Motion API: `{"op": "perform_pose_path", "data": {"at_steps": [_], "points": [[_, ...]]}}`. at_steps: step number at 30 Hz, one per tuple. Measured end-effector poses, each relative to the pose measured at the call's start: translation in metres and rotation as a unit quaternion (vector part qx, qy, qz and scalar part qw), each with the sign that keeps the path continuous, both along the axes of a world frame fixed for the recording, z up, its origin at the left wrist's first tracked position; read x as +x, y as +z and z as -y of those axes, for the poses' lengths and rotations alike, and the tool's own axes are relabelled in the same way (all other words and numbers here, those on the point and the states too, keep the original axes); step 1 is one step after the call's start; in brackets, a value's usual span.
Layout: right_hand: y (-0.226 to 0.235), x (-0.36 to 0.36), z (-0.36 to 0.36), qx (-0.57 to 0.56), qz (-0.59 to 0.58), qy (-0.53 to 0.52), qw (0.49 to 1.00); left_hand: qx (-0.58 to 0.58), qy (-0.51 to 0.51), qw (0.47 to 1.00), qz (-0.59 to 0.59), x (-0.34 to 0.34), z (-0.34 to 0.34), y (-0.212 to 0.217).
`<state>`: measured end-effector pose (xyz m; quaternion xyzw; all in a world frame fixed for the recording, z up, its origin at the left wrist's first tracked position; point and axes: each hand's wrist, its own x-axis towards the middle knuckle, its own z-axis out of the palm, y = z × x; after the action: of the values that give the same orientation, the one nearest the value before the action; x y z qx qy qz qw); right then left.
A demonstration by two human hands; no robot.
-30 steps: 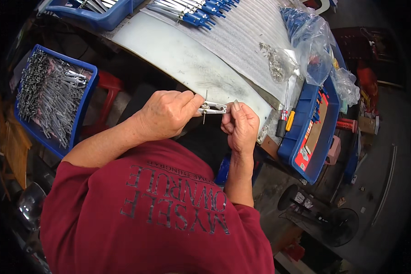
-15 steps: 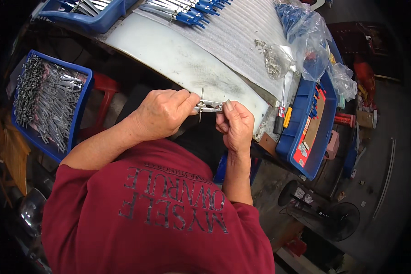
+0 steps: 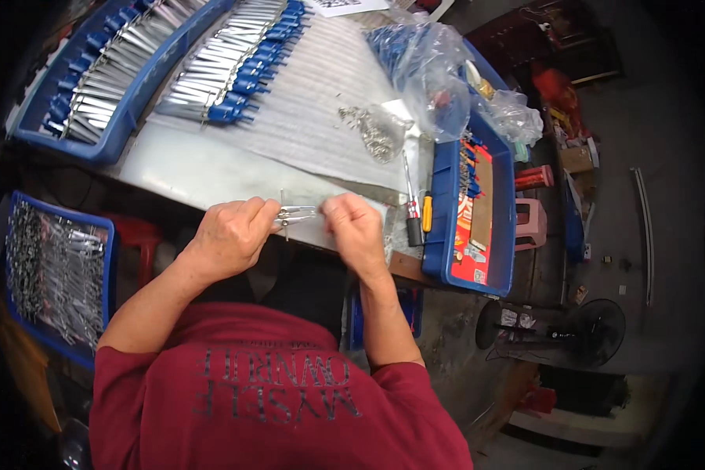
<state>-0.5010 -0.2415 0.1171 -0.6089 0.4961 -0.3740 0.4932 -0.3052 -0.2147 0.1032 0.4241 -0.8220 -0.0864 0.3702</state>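
Pinched in my left hand (image 3: 239,235) is a silver two-legged metal tool (image 3: 296,212) with a thin rod crossing it, looking like a spring divider. Its legs point right, and my fingers cover its other end. My right hand (image 3: 354,229) is curled, thumb and fingers drawn together, just off the leg tips. Blur hides whether anything small is between those fingers. Both hands are over the near edge of the white worktable (image 3: 184,168).
Rows of silver tools with blue ends (image 3: 231,66) lie beyond, beside a blue bin (image 3: 121,129) of similar ones. A lower-left tray (image 3: 106,258) holds metal parts. Rightward are small loose parts (image 3: 380,137), a yellow-handled screwdriver (image 3: 427,213) and another blue bin (image 3: 439,227).
The view has shifted, showing more of the tool rows and left bin. My right hand has come off the leg tips; my left hand keeps its hold on the tool.
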Motion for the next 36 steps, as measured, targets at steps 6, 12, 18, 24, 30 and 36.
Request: {"op": "perform_pose_path", "data": {"at_steps": [6, 12, 18, 24, 30, 36], "points": [[0.041, -0.051, 0.103, -0.178, 0.1, -0.298, 0.933, -0.004, 0.028, 0.999, 0.03, 0.0, 0.019, -0.008], [0.029, -0.105, 0.215, -0.13, 0.071, -0.322, 0.935, -0.011, 0.055, 0.997, 0.061, -0.003, 0.021, -0.006], [-0.014, -0.14, 0.278, -0.275, -0.428, -0.186, 0.84, 0.001, 0.07, 0.995, 0.07, -0.006, 0.023, -0.006], [-0.018, -0.127, 0.295, -0.202, -0.442, -0.061, 0.872, 0.014, 0.081, 0.993, 0.082, -0.008, 0.022, -0.006], [-0.028, -0.124, 0.312, -0.185, -0.445, -0.106, 0.87, 0.024, 0.08, 0.993, 0.077, -0.01, 0.024, -0.004], [-0.019, -0.114, 0.321, -0.154, -0.375, -0.151, 0.901, 0.034, 0.074, 0.994, 0.078, -0.008, 0.025, -0.003]]}}
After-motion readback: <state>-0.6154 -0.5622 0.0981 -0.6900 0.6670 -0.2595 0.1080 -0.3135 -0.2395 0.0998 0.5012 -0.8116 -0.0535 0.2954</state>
